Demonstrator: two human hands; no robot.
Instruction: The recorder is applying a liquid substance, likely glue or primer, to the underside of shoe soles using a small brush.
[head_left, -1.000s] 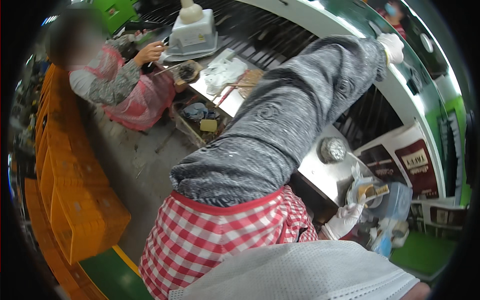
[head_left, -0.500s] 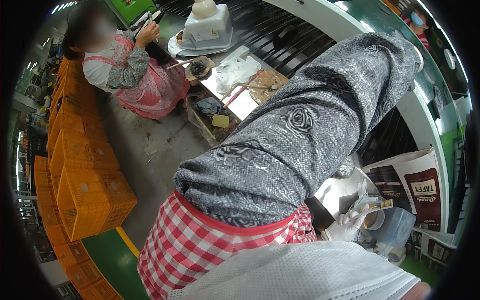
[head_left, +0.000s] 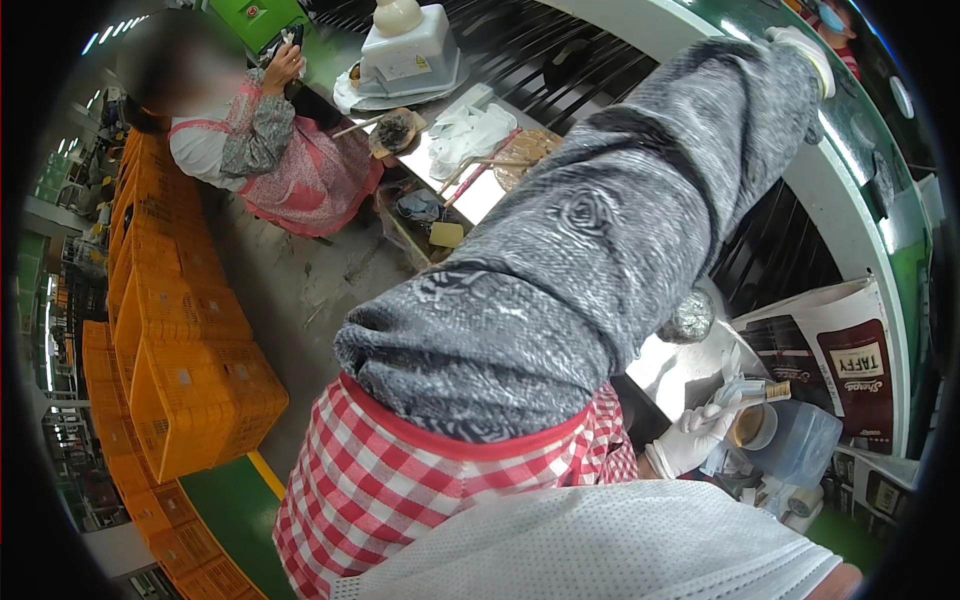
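My left arm [head_left: 600, 240] stretches across the view in a grey patterned sleeve. At its far end my left hand [head_left: 808, 58], in a white glove, is at the green-edged shelf top right; its fingers are too small and partly hidden to read. Low on the right, my right hand [head_left: 690, 440], also white-gloved, is closed around the handle of a brush [head_left: 768, 391] with pale bristles. Beside that hand are a small cup [head_left: 754, 427] with yellowish contents and a clear bluish plastic container [head_left: 800, 440].
A foil-like round object [head_left: 690, 316] rests on the bright worktop [head_left: 660, 375]. Printed paper bags [head_left: 855, 370] stand at right. White gloves [head_left: 470, 138] lie on the far table. A person in a pink apron [head_left: 310, 170] stands far left, near stacked orange crates [head_left: 200, 400].
My left hand has reached farther up and right, and its glove now shows more. The brush in my right hand has shifted slightly upward. The person across has lowered the head.
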